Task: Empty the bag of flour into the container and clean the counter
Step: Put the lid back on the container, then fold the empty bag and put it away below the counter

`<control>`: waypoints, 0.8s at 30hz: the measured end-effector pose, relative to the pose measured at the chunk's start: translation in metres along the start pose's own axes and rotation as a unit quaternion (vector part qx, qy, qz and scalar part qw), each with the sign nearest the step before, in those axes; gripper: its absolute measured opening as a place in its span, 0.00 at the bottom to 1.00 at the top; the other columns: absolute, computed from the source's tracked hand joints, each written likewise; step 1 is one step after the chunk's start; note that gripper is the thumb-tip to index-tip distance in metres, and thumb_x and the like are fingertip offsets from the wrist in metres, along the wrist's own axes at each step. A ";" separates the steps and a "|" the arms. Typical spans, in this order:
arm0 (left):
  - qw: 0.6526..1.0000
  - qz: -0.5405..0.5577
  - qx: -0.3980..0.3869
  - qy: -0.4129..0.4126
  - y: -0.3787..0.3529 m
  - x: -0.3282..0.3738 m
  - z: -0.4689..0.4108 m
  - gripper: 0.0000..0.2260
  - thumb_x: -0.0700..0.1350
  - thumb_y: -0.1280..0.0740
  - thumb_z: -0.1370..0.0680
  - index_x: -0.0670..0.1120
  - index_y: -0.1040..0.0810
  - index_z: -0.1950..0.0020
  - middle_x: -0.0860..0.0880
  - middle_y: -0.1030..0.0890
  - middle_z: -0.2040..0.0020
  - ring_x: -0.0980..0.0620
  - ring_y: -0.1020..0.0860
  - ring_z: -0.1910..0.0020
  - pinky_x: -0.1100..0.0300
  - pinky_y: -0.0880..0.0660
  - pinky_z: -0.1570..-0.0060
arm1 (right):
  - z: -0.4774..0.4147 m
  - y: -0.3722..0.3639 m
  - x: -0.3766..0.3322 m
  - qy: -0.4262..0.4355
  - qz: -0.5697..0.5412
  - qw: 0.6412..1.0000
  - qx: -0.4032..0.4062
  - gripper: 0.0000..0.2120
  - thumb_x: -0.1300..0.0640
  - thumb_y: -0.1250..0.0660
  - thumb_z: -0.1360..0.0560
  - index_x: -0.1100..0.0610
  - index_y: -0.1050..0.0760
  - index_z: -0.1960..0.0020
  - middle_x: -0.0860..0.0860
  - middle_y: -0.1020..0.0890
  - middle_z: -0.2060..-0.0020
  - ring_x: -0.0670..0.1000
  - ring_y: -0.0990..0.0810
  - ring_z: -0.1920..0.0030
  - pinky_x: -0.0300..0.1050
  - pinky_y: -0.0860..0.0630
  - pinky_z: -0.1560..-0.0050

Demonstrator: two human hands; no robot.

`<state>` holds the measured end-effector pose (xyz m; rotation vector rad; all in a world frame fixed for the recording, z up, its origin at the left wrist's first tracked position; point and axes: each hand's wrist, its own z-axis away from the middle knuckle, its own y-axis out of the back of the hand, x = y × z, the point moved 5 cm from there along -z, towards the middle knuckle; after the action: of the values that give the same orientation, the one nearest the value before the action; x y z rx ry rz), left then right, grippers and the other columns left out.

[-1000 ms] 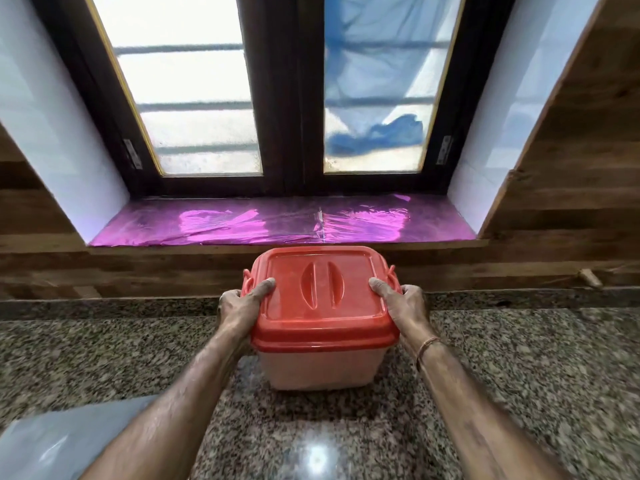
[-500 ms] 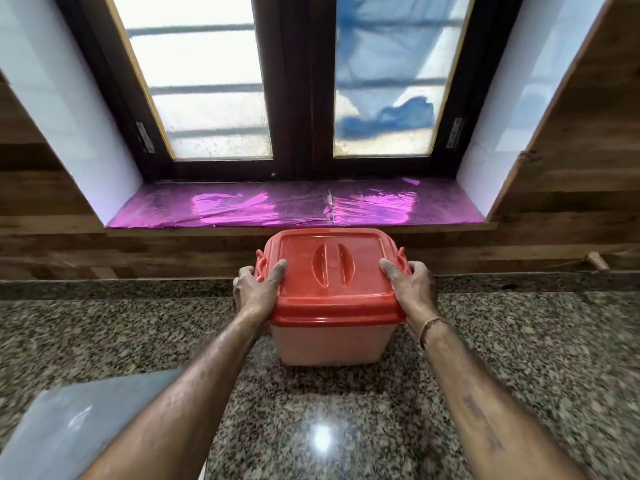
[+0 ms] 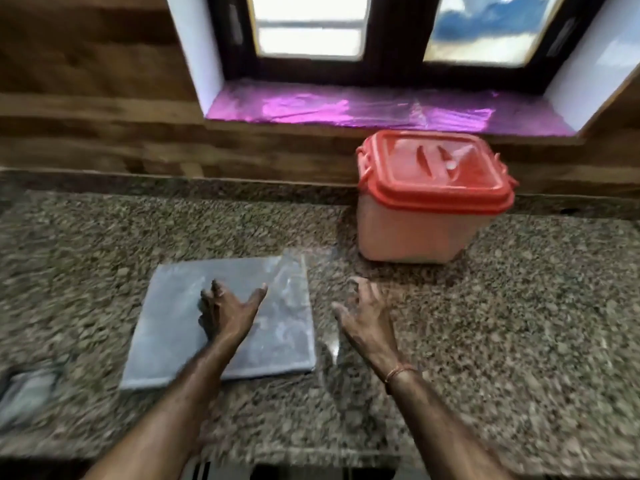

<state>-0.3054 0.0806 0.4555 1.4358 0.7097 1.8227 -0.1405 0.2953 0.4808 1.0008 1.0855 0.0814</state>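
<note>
The container [image 3: 415, 233], pale and translucent with a red lid [image 3: 440, 174] shut on top, stands at the back of the granite counter [image 3: 519, 323], right of centre, near the wall. A flat, empty-looking clear plastic bag [image 3: 280, 306] lies on the counter in front of me, left of the container. My left hand [image 3: 227, 311] is over the bag with fingers spread; I cannot tell whether it touches. My right hand [image 3: 367, 317] hovers open just right of the bag, holding nothing. The picture is blurred by motion.
A wooden wall panel runs behind the counter, with a window and a shiny purple sill [image 3: 346, 109] above. Another greyish flat thing [image 3: 24, 393] lies at the left edge, too blurred to name. The counter's front edge is near the bottom of the view.
Both hands have let go of the lidded container and drawn back toward me and left, over the flat bag. My view has swung down and left, so the container now sits right of centre.
</note>
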 end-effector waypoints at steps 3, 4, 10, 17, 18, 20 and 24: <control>0.998 -0.039 -0.003 0.050 0.027 -0.083 -0.019 0.51 0.69 0.27 0.32 0.44 0.44 0.19 0.35 0.37 0.24 0.35 0.37 0.26 0.41 0.36 0.30 | 0.020 -0.071 0.006 -0.100 0.013 0.988 -0.119 0.41 0.36 0.30 0.29 0.63 0.33 0.28 0.64 0.25 0.34 0.63 0.26 0.33 0.49 0.28 0.39; 0.996 -0.026 -0.021 0.077 0.028 -0.112 -0.029 0.56 0.70 0.27 0.34 0.46 0.49 0.17 0.35 0.40 0.22 0.34 0.39 0.24 0.41 0.37 0.28 | 0.025 -0.087 0.008 -0.127 0.011 0.983 -0.133 0.39 0.38 0.28 0.28 0.64 0.32 0.29 0.63 0.24 0.35 0.63 0.25 0.34 0.49 0.28 0.40; 0.988 -0.100 -0.055 0.106 0.050 -0.174 -0.037 0.56 0.66 0.24 0.33 0.47 0.52 0.17 0.36 0.46 0.20 0.33 0.44 0.22 0.38 0.41 0.25 | 0.013 -0.167 0.074 -0.222 -0.139 0.958 -0.119 0.42 0.35 0.22 0.48 0.57 0.21 0.40 0.53 0.13 0.48 0.56 0.14 0.47 0.57 0.16 0.45; 0.987 -0.104 -0.112 0.048 0.044 -0.183 0.000 0.47 0.66 0.24 0.32 0.46 0.41 0.23 0.36 0.31 0.28 0.34 0.25 0.36 0.46 0.25 0.42 | 0.052 -0.134 0.025 -0.326 -0.523 0.787 0.034 0.22 0.58 0.25 0.26 0.63 0.22 0.33 0.63 0.16 0.41 0.66 0.17 0.41 0.70 0.22 0.39; 0.985 -0.113 -0.123 0.030 0.042 -0.183 0.007 0.44 0.66 0.25 0.31 0.46 0.38 0.25 0.38 0.26 0.33 0.36 0.22 0.39 0.49 0.24 0.47 | 0.057 -0.140 0.025 -0.334 -0.549 0.765 0.043 0.24 0.58 0.24 0.26 0.61 0.23 0.32 0.62 0.16 0.39 0.65 0.17 0.39 0.69 0.21 0.39; 0.978 -0.148 -0.144 -0.019 0.039 -0.178 0.018 0.32 0.67 0.28 0.28 0.47 0.30 0.35 0.44 0.19 0.43 0.41 0.19 0.47 0.56 0.28 0.57 | 0.070 -0.154 0.016 -0.362 -0.557 0.747 0.033 0.26 0.59 0.23 0.27 0.60 0.24 0.31 0.60 0.16 0.39 0.63 0.18 0.37 0.64 0.19 0.41; 0.939 -0.245 -0.201 -0.131 0.034 -0.155 0.028 0.22 0.69 0.36 0.24 0.50 0.25 0.54 0.52 0.24 0.60 0.52 0.26 0.64 0.60 0.34 0.66 | 0.088 -0.173 -0.002 -0.377 -0.424 0.823 -0.016 0.15 0.67 0.27 0.26 0.65 0.20 0.39 0.60 0.13 0.47 0.61 0.14 0.47 0.57 0.16 0.45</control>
<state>-0.2629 -0.0632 0.3974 1.0812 0.4681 1.2683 -0.1429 0.1373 0.3677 0.3587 0.6850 -0.9526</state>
